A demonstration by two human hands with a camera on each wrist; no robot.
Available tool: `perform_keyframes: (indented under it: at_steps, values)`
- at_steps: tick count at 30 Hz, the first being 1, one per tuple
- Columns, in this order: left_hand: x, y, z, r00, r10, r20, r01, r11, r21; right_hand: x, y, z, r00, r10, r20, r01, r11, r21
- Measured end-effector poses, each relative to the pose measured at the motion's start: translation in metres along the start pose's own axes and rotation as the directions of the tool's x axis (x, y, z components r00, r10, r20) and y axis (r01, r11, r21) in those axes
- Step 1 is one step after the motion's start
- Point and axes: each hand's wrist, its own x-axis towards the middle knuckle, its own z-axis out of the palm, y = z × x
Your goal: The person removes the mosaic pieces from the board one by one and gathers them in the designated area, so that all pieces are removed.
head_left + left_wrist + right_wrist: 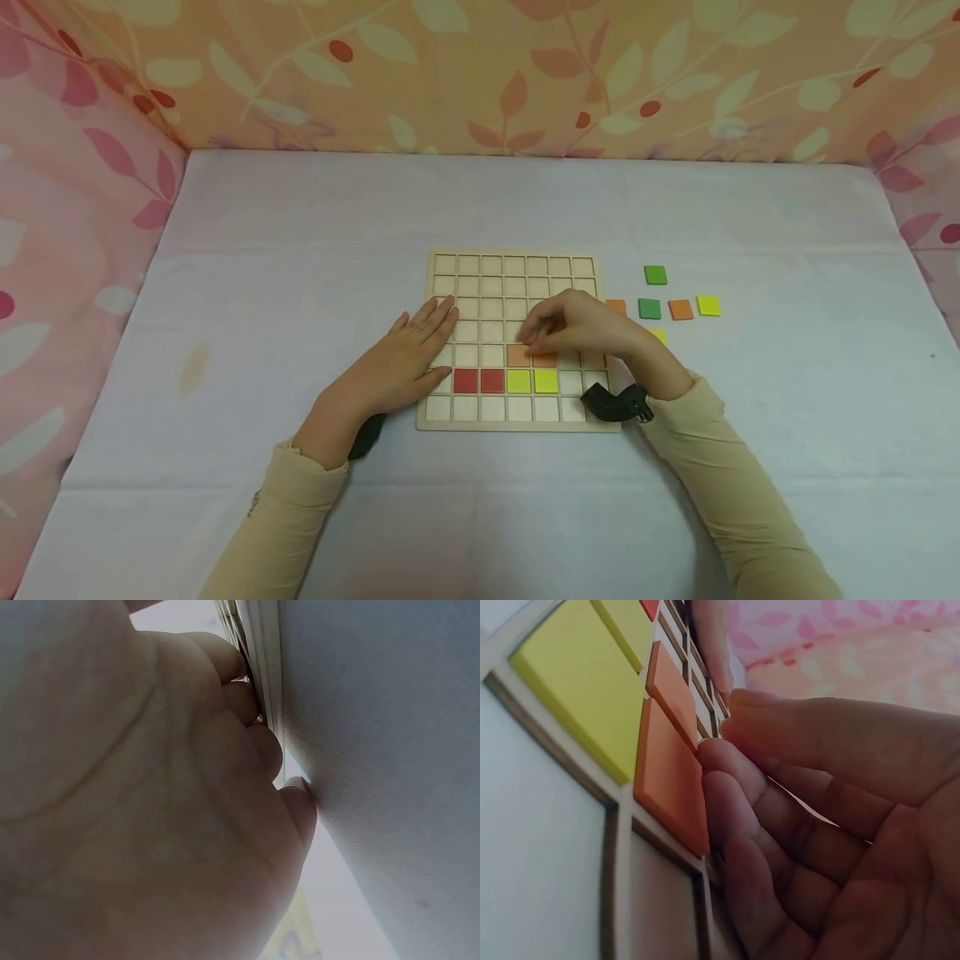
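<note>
A pale wooden grid board (pixel 517 427) lies on the table. My left hand (pixel 408 354) rests on its left side with the fingers stretched out; the left wrist view shows the palm and the board's edge. Over the middle right of the board, my right hand (pixel 588 325) has loosely bent fingers, their tips right at the two orange tiles (pixel 671 780) in the grid. Nothing shows between thumb and forefinger in the right wrist view. Nearer the front, a row of cells holds two red tiles (pixel 465 381) and two yellow tiles (pixel 518 382).
Right of the board lie loose tiles: two green tiles (pixel 656 275), an orange tile (pixel 681 310) and a yellow tile (pixel 708 306). Another orange tile (pixel 616 306) and yellow tile (pixel 658 336) are partly hidden by the right hand. A patterned cloth (pixel 450 75) stands behind the table.
</note>
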Motion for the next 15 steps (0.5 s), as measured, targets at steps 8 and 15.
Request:
perform_keyframes:
  at_steps: [8,15]
  values:
    - [-0.0002,0.0009,-0.0014,1.0,0.008,-0.009,-0.008,1.0,-0.004,0.0018,0.0006,0.0026,1.0,0.0,-0.002,0.0,0.999,-0.042]
    - [0.0,0.0011,-0.0011,1.0,-0.003,0.001,0.003,1.0,-0.015,0.0021,0.002,0.0029,0.998,-0.058,0.02,0.06,0.994,-0.088]
